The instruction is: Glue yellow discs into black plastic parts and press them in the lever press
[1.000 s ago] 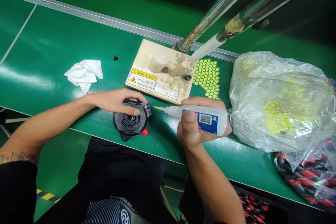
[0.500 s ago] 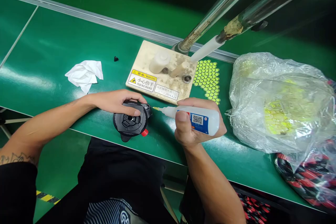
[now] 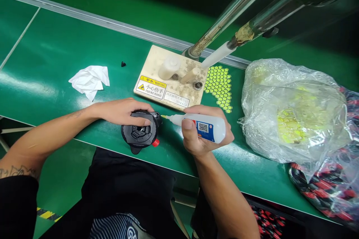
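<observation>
The left hand (image 3: 119, 112) grasped a black round mount (image 3: 134, 137) from its far-left side, the thumb laid across the top and the other fingers curled over the far edge. The mount sat on the green worktable (image 3: 50, 48) near its front edge, a red knob (image 3: 156, 142) jutting from its near-right side. The right hand (image 3: 193, 143) was wrapped around a translucent squeeze bottle (image 3: 210, 127) with a blue label, thumb on top. The bottle lay tilted almost flat, its yellowish nozzle tip (image 3: 164, 117) just beside the round recess (image 3: 156, 115) at the mount's right corner; whether they touched could not be told. Beyond stood a cream base plate (image 3: 151, 63) with a warning label, yellow-green discs (image 3: 220, 86) grouped to its right. A crumpled white tissue (image 3: 90, 80) lay to the left, a clear plastic bag (image 3: 260, 119) far right.
</observation>
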`<state>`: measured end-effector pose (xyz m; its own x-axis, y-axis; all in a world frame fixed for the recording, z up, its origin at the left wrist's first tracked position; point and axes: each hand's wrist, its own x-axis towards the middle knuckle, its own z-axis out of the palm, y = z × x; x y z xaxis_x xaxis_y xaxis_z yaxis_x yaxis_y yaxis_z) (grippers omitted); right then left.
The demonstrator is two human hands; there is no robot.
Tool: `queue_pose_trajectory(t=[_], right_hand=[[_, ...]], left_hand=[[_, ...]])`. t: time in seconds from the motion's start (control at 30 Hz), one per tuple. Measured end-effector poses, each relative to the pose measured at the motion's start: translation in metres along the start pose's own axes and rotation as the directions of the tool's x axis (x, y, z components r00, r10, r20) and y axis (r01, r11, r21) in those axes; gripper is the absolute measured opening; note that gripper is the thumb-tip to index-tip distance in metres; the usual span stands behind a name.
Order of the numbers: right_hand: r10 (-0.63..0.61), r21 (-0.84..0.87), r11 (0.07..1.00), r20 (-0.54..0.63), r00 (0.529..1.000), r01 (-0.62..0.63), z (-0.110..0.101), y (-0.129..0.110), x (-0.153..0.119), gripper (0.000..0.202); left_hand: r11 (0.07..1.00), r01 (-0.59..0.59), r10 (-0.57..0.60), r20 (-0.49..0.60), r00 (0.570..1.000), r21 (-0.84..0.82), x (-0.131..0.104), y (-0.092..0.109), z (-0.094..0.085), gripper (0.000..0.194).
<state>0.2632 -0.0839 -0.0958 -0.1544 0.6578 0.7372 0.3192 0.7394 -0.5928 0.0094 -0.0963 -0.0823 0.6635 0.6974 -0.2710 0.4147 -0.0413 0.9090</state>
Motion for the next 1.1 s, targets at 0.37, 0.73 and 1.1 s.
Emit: queue_pose_trajectory(t=[0.37, 0.73, 1.1], right_hand=[[-0.105, -0.025, 0.994, -0.009, 0.994, 0.104, 0.0026, 0.0041, 0.0041, 0.017], [-0.027, -0.010, 1.000, -0.044, 0.999, 0.027, 0.0018, 0.0011, 0.0065, 0.027], [0.032, 0.068, 0.997, -0.074, 0.997, -0.027, 0.0003, 0.0020, 0.0068, 0.026]], left_hand=[[0.993, 0.018, -0.018, -0.001, 1.000, 0.116, -0.0007, 0.0048, -0.0001, 0.036], [0.998, 0.022, -0.022, 0.010, 1.000, 0.064, -0.0008, 0.0066, -0.0008, 0.036], [0.998, 0.016, -0.016, 0.008, 1.000, 0.061, -0.0007, 0.0018, -0.0004, 0.038]])
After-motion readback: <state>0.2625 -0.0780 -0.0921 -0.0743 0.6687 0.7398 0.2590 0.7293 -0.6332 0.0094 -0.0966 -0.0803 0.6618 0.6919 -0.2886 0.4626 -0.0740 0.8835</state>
